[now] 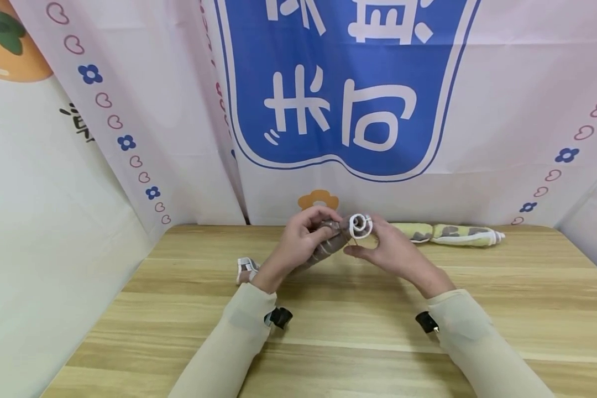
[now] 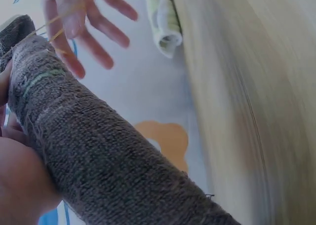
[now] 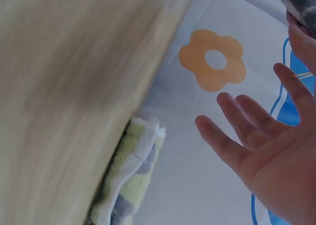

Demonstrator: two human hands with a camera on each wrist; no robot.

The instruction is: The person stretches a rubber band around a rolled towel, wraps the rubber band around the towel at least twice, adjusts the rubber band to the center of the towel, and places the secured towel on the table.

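Observation:
My left hand (image 1: 298, 240) grips a rolled grey-brown towel (image 1: 330, 247) near its upper end, where a white-edged spiral faces the head camera. In the left wrist view the roll (image 2: 113, 146) slants across the picture. A thin yellowish rubber band (image 2: 58, 18) runs from this end to the right hand, stretched over its thumb and a finger. That right hand (image 1: 403, 251) is beside the roll's end with its fingers spread and mostly straight, as the right wrist view shows. How far the band goes round the towel is hidden.
Behind the right hand, a yellow-and-grey rolled towel (image 1: 460, 235), narrowed at its middle, lies along the table's back edge. A white-edged grey and brown cloth piece (image 1: 247, 270) shows beside the left wrist; whether it joins the held roll I cannot tell. A printed curtain (image 1: 502, 138) hangs behind the wooden table (image 1: 358, 354).

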